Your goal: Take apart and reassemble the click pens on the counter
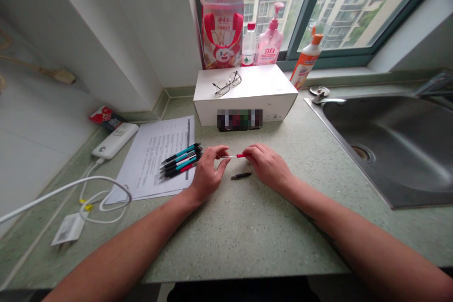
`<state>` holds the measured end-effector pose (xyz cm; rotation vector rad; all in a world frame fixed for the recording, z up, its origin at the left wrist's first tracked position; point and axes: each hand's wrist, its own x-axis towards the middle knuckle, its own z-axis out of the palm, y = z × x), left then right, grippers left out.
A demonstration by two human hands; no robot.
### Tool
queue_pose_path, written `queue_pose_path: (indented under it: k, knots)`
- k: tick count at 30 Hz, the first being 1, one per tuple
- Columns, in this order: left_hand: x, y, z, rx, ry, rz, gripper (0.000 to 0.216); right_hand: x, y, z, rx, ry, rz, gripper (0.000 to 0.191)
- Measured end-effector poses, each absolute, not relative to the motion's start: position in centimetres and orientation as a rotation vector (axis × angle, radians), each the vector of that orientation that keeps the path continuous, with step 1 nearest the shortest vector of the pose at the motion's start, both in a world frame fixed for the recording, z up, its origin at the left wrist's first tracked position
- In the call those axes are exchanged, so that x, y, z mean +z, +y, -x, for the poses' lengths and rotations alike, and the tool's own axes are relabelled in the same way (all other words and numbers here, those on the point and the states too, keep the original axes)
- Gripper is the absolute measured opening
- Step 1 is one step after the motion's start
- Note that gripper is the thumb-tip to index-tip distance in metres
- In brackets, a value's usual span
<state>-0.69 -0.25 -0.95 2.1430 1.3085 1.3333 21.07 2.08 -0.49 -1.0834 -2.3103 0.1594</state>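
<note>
My left hand (pixel 208 173) and my right hand (pixel 268 165) meet over the speckled countertop (pixel 247 226), both pinched on a thin red-and-white pen part (pixel 233 155) held level between them. A short black pen piece (pixel 241 176) lies on the counter just below the hands, untouched. Several assembled pens (pixel 181 160) with blue, red and black barrels lie in a bunch on printed paper sheets (pixel 159 155), close to my left hand.
A white box (pixel 262 96) with eyeglasses (pixel 227 83) on it stands behind the hands. Bottles (pixel 271 42) and a red gift bag (pixel 221 28) line the windowsill. A steel sink (pixel 389 146) is at right. A power bank (pixel 115 140), white cables (pixel 88 188) and plug lie left.
</note>
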Motion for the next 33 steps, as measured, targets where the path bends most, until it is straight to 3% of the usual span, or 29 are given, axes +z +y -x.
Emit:
queue_pose_path:
  k: [3,8,11,15,18,25,33]
  knots:
    - [-1.1,-0.2,0.7,1.299,1.352,-2.074,0.050,-0.5,1.9,-21.1,0.178,-2.233,1.159,0.021]
    - [-0.6,-0.4,0.6,1.026,1.314,-2.325,0.019,0.0,1.7,-21.2,0.183,-2.147,1.210,0.028]
    - [-0.3,-0.8,0.4,0.808,1.155,-2.518,0.023,0.3,1.6,-21.3,0.164,-2.199,1.258,0.043]
    - [-0.3,-1.0,0.2,0.692,1.086,-2.638,0.016,0.5,1.5,-21.4,0.156,-2.234,1.298,0.048]
    - [-0.5,-0.9,0.3,0.821,1.188,-2.544,0.007,0.6,1.4,-21.5,0.148,-2.227,1.307,0.050]
    - [-0.7,0.2,1.1,1.316,1.564,-1.850,0.009,0.6,1.5,-21.7,0.125,-2.236,1.312,0.051]
    - [-0.8,0.2,1.2,1.454,1.549,-1.779,0.012,0.6,1.6,-21.6,0.094,-2.297,1.253,0.053]
